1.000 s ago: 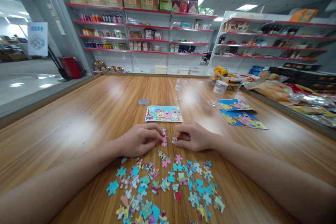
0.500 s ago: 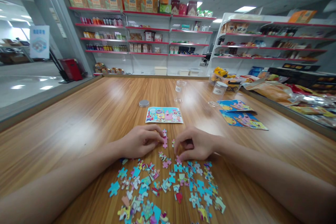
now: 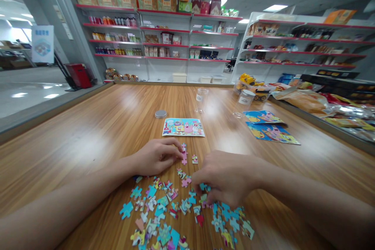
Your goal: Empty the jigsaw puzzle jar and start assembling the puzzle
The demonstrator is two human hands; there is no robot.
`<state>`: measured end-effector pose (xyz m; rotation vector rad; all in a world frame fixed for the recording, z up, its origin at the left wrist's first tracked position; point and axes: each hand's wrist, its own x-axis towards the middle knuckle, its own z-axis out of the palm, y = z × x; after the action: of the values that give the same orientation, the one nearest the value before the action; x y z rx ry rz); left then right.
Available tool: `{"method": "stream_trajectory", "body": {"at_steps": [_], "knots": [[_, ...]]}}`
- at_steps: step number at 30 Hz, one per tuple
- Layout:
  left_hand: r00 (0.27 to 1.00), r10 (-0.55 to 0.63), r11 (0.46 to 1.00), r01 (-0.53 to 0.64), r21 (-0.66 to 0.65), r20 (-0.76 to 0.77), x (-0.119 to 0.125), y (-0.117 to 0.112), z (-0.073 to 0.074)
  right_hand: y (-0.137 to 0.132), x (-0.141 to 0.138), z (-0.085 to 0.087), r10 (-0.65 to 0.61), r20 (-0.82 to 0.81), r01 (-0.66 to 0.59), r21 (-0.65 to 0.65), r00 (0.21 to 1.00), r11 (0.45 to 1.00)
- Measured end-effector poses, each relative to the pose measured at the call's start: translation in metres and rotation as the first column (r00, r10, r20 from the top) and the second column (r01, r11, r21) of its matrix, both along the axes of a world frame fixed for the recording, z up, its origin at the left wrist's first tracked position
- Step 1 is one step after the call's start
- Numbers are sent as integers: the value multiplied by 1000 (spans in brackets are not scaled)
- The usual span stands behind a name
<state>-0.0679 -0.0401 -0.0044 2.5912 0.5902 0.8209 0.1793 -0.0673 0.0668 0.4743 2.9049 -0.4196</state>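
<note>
My left hand [image 3: 156, 155] rests on the wooden table [image 3: 88, 133], fingers closed on a small strip of joined pink puzzle pieces [image 3: 184, 154]. One loose piece [image 3: 195, 159] lies just right of that strip. My right hand [image 3: 227, 179] lies curled over the far edge of a scattered pile of blue and pink puzzle pieces [image 3: 181, 211], fingertips pressed on the pieces. What the fingers hold is hidden. A cartoon reference picture [image 3: 183, 127] lies flat beyond both hands.
A round metal lid [image 3: 160, 114] and two clear jars [image 3: 201, 100] [image 3: 243, 101] stand farther back. Two cartoon sheets [image 3: 271, 127] lie at right, beside a tray of snack bags [image 3: 316, 103] and a yellow toy truck [image 3: 249, 81]. Store shelves [image 3: 164, 43] line the back.
My right hand let go of a small piece beside the pink strip and drew back toward me onto the loose pile. My left hand stayed on the strip.
</note>
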Motion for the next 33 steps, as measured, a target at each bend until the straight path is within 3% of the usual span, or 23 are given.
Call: {"method": "stream_trajectory", "body": {"at_steps": [3, 8, 11, 13, 16, 19, 25, 30, 33], "knots": [[1000, 0, 1000, 0, -3, -11, 0, 0, 1, 0, 0, 1, -21, 25, 22, -26, 999, 999], [1000, -4, 1000, 4, -5, -11, 0, 0, 1, 18, 6, -9, -81, 0, 79, -240, 997, 968], [1000, -8, 1000, 8, -4, -7, -1, 0, 1, 27, 4, -22, -215, -170, 140, -367, 962, 919], [1000, -5, 1000, 5, -3, -9, -1, 0, 1, 30, -1, -33, -365, -318, 223, -406, 875, 886], [1000, 5, 1000, -5, 0, -16, -1, 0, 1, 28, -7, -45, -490, -396, 377, -329, 777, 865], [1000, -1, 1000, 1, 11, -5, -1, 0, 2, 26, -6, -49, -469, -376, 448, -149, 799, 882], [1000, -2, 1000, 2, 19, -12, 0, -2, 3, 36, 7, -47, -329, -452, 343, -54, 829, 938], [1000, -4, 1000, 4, 28, -3, 0, -2, 3, 43, 13, -50, -279, -468, 320, 9, 838, 947], [1000, 3, 1000, -3, 24, -6, -1, -1, 2, 43, 12, -55, -165, -529, 241, 76, 832, 968]]}}
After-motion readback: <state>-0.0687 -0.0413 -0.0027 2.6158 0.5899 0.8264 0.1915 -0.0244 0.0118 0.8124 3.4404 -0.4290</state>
